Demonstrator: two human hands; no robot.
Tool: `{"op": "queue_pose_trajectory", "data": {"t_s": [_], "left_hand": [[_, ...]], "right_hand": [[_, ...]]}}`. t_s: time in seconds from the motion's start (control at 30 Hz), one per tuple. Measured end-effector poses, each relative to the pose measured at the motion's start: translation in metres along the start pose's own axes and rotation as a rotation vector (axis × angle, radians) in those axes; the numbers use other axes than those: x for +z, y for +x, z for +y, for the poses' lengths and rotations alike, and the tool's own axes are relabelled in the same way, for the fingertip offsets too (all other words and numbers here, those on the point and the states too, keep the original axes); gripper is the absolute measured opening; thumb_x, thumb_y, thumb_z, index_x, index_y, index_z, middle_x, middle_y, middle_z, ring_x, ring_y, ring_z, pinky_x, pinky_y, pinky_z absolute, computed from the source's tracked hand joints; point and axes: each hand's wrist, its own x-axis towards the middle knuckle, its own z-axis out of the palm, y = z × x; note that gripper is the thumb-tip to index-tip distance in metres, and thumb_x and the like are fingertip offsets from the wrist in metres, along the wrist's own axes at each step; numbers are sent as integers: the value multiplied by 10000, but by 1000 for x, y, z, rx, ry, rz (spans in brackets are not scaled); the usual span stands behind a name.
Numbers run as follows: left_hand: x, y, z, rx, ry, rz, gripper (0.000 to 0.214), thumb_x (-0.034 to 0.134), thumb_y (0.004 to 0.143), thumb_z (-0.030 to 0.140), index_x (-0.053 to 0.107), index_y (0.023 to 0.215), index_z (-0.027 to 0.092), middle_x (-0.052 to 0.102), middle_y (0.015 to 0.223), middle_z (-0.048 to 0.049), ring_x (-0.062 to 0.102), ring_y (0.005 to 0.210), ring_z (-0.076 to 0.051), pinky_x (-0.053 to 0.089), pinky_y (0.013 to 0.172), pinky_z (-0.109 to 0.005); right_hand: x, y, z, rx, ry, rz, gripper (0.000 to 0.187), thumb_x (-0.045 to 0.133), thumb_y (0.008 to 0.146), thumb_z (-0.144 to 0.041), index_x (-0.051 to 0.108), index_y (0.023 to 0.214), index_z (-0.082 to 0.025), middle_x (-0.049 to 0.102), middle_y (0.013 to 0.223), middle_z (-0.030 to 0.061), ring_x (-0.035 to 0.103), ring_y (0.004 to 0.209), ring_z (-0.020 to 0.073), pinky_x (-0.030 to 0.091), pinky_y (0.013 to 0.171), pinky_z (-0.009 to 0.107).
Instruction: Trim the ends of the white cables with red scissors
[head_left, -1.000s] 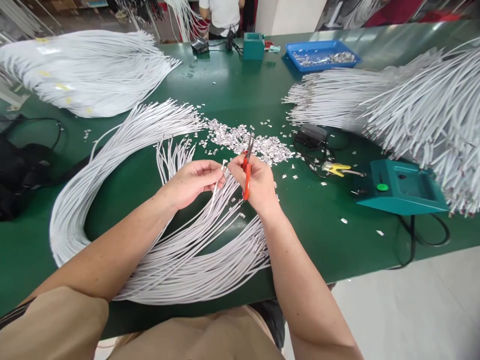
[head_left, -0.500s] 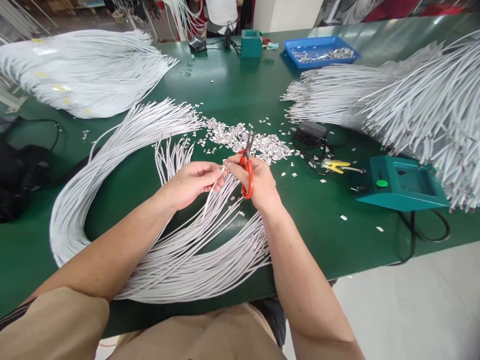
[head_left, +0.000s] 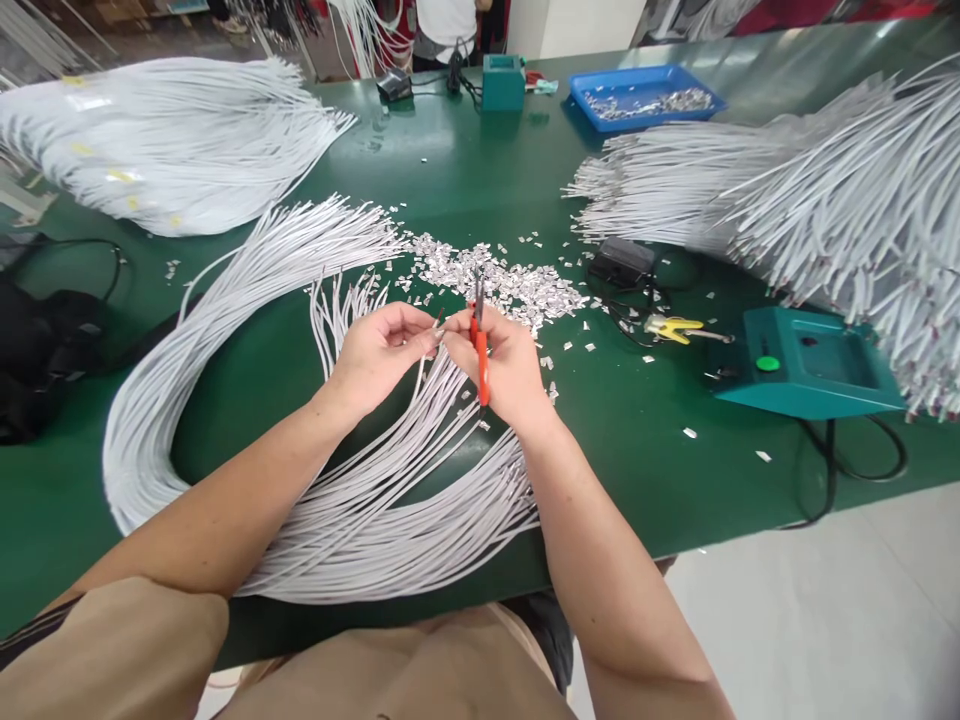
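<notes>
Above green table [head_left: 420,190], left hand [head_left: 379,352] pinching white wire [head_left: 421,385], right hand [head_left: 510,365] gripping orange scissors [head_left: 481,350] upright.

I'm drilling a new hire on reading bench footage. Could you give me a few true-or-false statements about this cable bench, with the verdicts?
1. The right hand holds orange-handled scissors. True.
2. The blue tray sits at the near edge of the table, by the person's elbow. False: it stands at the far side of the table.
3. A heap of small clippings lies just beyond the hands. True.
4. The teal box with the green button is to the left of the hands. False: it is on their right.
5. The left hand pinches the end of a white cable close to the scissors. True.
</notes>
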Motion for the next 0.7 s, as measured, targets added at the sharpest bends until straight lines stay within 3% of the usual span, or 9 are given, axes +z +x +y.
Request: {"op": "queue_pose_trajectory", "data": {"t_s": [0.07,0.23,0.33,0.5,0.6,0.7], "left_hand": [[-2,1,-2,43,75,42,209,776,691,293,663,807,160,670,735,-4,635,681,-134,531,721,-290],[-2,1,2,0,131,45,291,730,733,277,702,997,158,692,757,-11,656,681,-144,545,716,-302],[-2,0,4,-3,127,45,296,722,739,305,715,990,148,718,838,-38,661,702,-148,537,697,-295],[-10,8,-5,-9,151,4,298,727,754,345,712,981,153,717,822,-40,661,722,-142,504,681,-269],[-14,15,-7,-6,180,-22,315,719,767,364,699,988,141,710,803,-45,653,725,-139,497,685,-271],[-17,18,-1,-1,228,-54,353,711,770,352,675,1035,121,704,825,-57,648,737,-136,500,689,-268]], "right_hand": [[-4,1,-3,5,64,23,135,665,774,-313,631,699,-206,588,725,-26,531,704,121,451,727,297],[-32,13,5,90,69,411,344,627,819,-425,517,574,-210,483,608,-14,495,653,134,438,655,289],[-50,20,14,108,19,525,315,642,783,-417,485,603,-212,438,601,-38,403,578,108,396,608,270],[-72,11,14,275,-222,434,301,646,725,-455,569,628,-180,478,592,-39,421,590,107,372,600,262],[-87,-9,5,355,-518,367,263,640,727,-420,614,637,-174,529,610,-21,477,627,129,385,629,271],[-102,-38,1,449,-814,382,226,614,761,-380,622,655,-181,577,651,11,512,650,155,375,621,278]]}}
